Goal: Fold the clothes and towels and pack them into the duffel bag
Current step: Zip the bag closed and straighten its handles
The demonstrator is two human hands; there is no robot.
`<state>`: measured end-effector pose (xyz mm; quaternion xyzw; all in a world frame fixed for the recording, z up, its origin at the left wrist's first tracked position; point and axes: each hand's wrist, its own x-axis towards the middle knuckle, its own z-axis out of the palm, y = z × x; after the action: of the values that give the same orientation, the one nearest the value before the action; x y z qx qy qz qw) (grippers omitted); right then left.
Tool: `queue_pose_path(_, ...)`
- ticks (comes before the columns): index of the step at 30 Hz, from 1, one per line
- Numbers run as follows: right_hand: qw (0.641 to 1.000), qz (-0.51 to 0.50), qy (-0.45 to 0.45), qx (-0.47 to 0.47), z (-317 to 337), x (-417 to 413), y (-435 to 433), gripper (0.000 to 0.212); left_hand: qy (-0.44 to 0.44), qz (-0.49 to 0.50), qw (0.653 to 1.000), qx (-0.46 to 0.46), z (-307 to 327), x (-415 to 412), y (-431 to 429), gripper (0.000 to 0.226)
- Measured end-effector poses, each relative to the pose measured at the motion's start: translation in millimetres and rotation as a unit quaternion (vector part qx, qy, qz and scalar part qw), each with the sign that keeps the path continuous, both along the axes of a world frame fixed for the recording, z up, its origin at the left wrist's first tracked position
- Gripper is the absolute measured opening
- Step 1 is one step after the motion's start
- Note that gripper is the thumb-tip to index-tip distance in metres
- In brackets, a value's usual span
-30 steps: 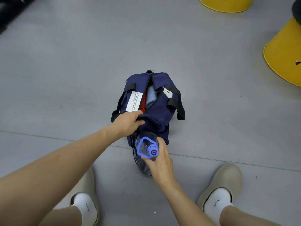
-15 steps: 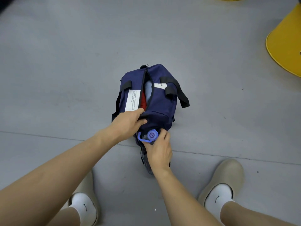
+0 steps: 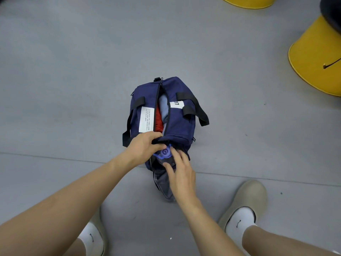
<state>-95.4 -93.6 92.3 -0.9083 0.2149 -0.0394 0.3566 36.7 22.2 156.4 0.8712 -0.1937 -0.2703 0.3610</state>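
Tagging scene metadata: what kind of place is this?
Probably an indoor studio or lounge, hard to say more: smooth grey floor with a seam line, a yellow cone-shaped stool with another yellow base beyond it, and the duffel bag packed directly on the floor.

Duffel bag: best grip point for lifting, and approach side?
The black handles, from above. The right handle loops clear of the duffel bag, leaving room for fingers. Take the left handle too, since the open zip exposes the clothes.

Clothes (image 3: 162,115) in bag (image 3: 181,126) — floor (image 3: 73,89) beneath
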Motion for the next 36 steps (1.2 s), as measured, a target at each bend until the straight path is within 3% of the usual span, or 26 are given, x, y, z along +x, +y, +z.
queue_pose_path(6, 0.996, 0.063, -0.026, -0.053, -21, -22, 6, 0.073, 0.045, 0.055, 0.995, -0.066, -11, -6, 3, 0.01)
queue_pose_path(10, 0.996, 0.083, 0.011, -0.038, -31, -36, 13, 0.084, -0.005, 0.083, 0.995, -0.053, -14, -16, 3, 0.048)
queue_pose_path(14, 0.995, 0.091, 0.037, -0.028, -42, -37, 18, 0.094, -0.058, 0.062, 0.994, -0.069, -6, -23, 0, 0.063)
queue_pose_path(18, 0.991, 0.118, 0.061, -0.031, -46, -35, 25, 0.093, -0.112, 0.028, 0.991, -0.063, 0, -22, -1, 0.065)
queue_pose_path(23, 0.984, 0.132, 0.107, -0.057, -41, -11, 26, 0.099, -0.11, 0.019, 0.992, -0.062, 9, -18, -7, 0.054)
queue_pose_path(27, 0.976, 0.114, 0.184, 0.018, -20, 31, 24, 0.082, -0.117, -0.028, 0.991, -0.061, 23, -19, -15, 0.054)
queue_pose_path(33, 0.983, 0.152, 0.106, -0.012, -29, 4, 18, 0.094, -0.084, 0.042, 0.993, -0.068, 15, -5, -4, 0.056)
queue_pose_path(36, 0.988, 0.118, 0.101, 0.005, -40, -11, 22, 0.09, -0.054, 0.037, 0.995, -0.079, 8, -15, -5, 0.058)
